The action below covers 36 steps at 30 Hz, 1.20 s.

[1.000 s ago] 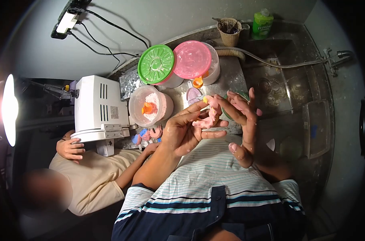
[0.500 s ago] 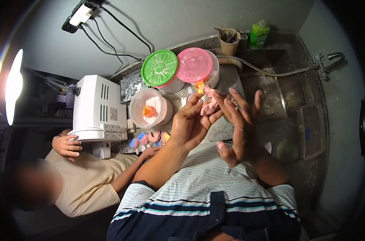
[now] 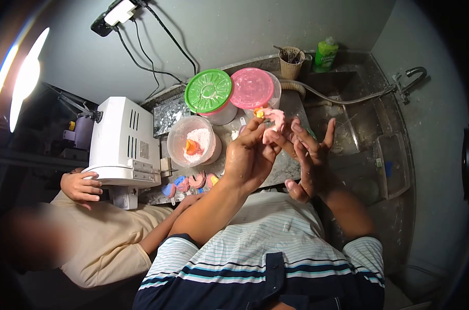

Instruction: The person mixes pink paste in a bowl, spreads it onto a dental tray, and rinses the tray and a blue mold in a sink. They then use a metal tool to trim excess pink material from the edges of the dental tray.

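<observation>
The pink cast [image 3: 274, 125] sits raised above the surface [image 3: 291, 106], pinched at the fingertips of the left hand [image 3: 249, 157], whose grip is closed on its lower left edge. Its long axis runs up and slightly left, ending in a small orange-yellow tip [image 3: 259, 111]. The right hand [image 3: 309, 155] lies just right of it, fingers spread and loose, fingertips touching the cast's right side, so both hands meet there, in front of the pink-lidded tub [image 3: 252, 89].
</observation>
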Each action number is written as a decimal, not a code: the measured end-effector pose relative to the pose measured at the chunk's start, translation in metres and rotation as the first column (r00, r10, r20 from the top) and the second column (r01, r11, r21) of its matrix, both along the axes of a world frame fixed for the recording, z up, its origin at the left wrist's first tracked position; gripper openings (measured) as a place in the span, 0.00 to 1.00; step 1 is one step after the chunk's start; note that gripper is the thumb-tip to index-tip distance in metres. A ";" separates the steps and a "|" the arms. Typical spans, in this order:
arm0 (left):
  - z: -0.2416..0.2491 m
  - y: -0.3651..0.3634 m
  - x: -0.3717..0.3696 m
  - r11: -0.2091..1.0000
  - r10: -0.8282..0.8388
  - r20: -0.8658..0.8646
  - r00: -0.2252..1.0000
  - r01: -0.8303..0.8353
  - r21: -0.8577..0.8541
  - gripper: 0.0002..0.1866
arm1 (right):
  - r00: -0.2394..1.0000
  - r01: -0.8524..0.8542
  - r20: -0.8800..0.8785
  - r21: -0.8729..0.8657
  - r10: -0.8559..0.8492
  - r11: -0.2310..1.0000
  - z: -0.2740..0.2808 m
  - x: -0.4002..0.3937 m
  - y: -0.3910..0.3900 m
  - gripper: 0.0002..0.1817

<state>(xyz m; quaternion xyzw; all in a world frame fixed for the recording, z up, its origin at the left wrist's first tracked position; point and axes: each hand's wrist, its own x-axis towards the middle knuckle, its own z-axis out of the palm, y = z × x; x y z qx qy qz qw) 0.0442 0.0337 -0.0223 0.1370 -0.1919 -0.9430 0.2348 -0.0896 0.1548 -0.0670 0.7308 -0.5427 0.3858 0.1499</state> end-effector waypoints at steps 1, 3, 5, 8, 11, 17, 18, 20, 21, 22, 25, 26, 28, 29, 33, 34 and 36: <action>0.001 0.001 0.003 1.000 0.001 -0.009 1.000 -0.001 0.000 0.17 | 0.998 0.054 0.038 0.097 -0.058 0.994 0.007 0.007 0.004 0.45; 0.002 0.004 0.011 0.988 0.015 -0.013 1.000 -0.017 -0.155 0.20 | 0.998 0.048 0.047 0.071 -0.051 0.996 0.014 0.015 0.007 0.45; 0.004 0.007 0.020 0.965 0.045 -0.010 0.999 -0.046 -0.257 0.23 | 0.998 0.043 0.045 0.064 -0.046 0.997 0.039 0.023 0.008 0.44; -0.006 0.006 0.037 0.979 -0.009 -0.129 0.992 -0.018 -0.202 0.22 | 0.991 0.131 0.000 0.236 -0.134 0.963 0.074 0.045 0.008 0.42; -0.008 0.011 0.049 0.982 0.024 -0.125 0.992 -0.047 -0.184 0.28 | 0.993 0.103 0.031 0.170 -0.110 0.980 0.067 0.061 0.001 0.37; -0.025 0.019 0.076 0.984 0.074 -0.152 0.986 -0.097 -0.149 0.35 | 0.994 0.091 0.037 0.232 -0.102 0.968 0.058 0.094 -0.002 0.34; -0.027 0.022 0.079 0.986 0.083 -0.154 0.985 -0.104 -0.131 0.35 | 0.995 0.086 0.031 0.249 -0.096 0.965 0.058 0.099 -0.002 0.34; -0.029 0.028 0.085 0.970 0.174 -0.135 0.975 -0.194 -0.150 0.36 | 0.986 0.166 -0.031 0.288 -0.165 0.943 0.057 0.110 -0.002 0.34; -0.036 0.028 0.087 0.957 0.176 -0.156 0.972 -0.206 -0.206 0.38 | 0.989 0.143 -0.002 0.316 -0.150 0.938 0.053 0.117 -0.002 0.34; -0.045 0.030 0.089 0.959 0.177 -0.155 0.972 -0.205 -0.194 0.38 | 0.988 0.144 -0.005 0.327 -0.151 0.934 0.053 0.124 -0.001 0.34; -0.055 0.037 0.093 0.941 0.228 -0.159 0.960 -0.260 -0.215 0.42 | 0.990 0.136 -0.011 0.330 -0.141 0.934 0.056 0.136 0.002 0.36; -0.055 0.040 0.093 0.944 0.224 -0.162 0.961 -0.255 -0.208 0.42 | 0.989 0.143 -0.016 0.335 -0.146 0.931 0.055 0.137 0.002 0.36; -0.055 0.043 0.091 0.924 0.289 -0.196 0.937 -0.326 -0.199 0.42 | 0.969 0.247 -0.067 0.353 -0.239 0.903 0.053 0.139 0.004 0.33; -0.057 0.041 0.093 0.919 0.264 -0.199 0.944 -0.308 -0.245 0.43 | 0.979 0.199 -0.035 0.356 -0.200 0.913 0.048 0.142 0.007 0.32; -0.062 0.045 0.093 0.913 0.270 -0.179 0.946 -0.311 -0.266 0.44 | 0.984 0.159 0.020 0.376 -0.179 0.913 0.057 0.146 0.011 0.32; -0.059 0.045 0.094 0.913 0.269 -0.179 0.946 -0.310 -0.265 0.44 | 0.984 0.159 0.019 0.377 -0.180 0.913 0.057 0.147 0.011 0.32; -0.054 0.045 0.094 0.917 0.304 -0.127 0.944 -0.326 -0.230 0.45 | 0.977 0.209 -0.048 0.380 -0.207 0.901 0.059 0.147 0.011 0.32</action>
